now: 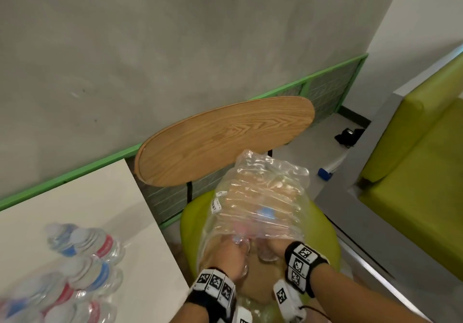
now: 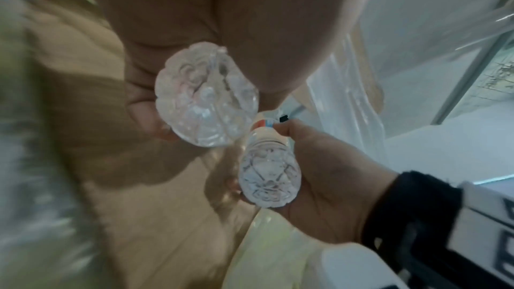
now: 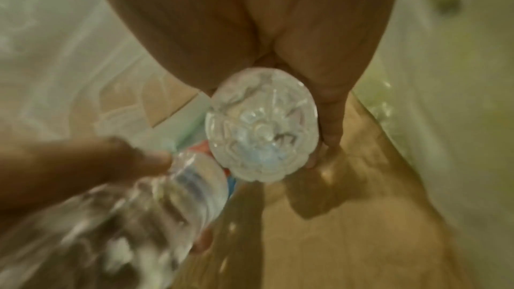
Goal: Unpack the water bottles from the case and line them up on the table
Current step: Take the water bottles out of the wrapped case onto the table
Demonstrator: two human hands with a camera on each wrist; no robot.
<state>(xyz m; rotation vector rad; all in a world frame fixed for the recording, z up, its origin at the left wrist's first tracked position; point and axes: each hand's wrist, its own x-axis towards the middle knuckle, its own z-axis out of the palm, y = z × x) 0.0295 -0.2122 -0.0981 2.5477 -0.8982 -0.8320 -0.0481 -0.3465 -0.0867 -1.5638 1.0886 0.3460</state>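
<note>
The case is a torn clear plastic wrap (image 1: 260, 197) over a cardboard tray (image 1: 260, 287), lying on a green chair seat (image 1: 190, 220). Both hands reach into its open near end. My left hand (image 1: 231, 253) grips a clear water bottle (image 2: 205, 93) around its body, the base facing the wrist camera. My right hand (image 1: 273, 247) grips a second bottle (image 3: 261, 126) the same way. Inside the wrap a blue label shows faintly. Several unpacked bottles (image 1: 82, 260) with red and blue labels stand close together on the white table (image 1: 100, 192) at the left.
A wooden chair back (image 1: 225, 139) rises behind the case. To the right stands a green sofa (image 1: 413, 159) on a grey frame. One bottle with a blue cap (image 1: 328, 169) and a black object (image 1: 348, 134) lie on the floor. A grey wall is beyond.
</note>
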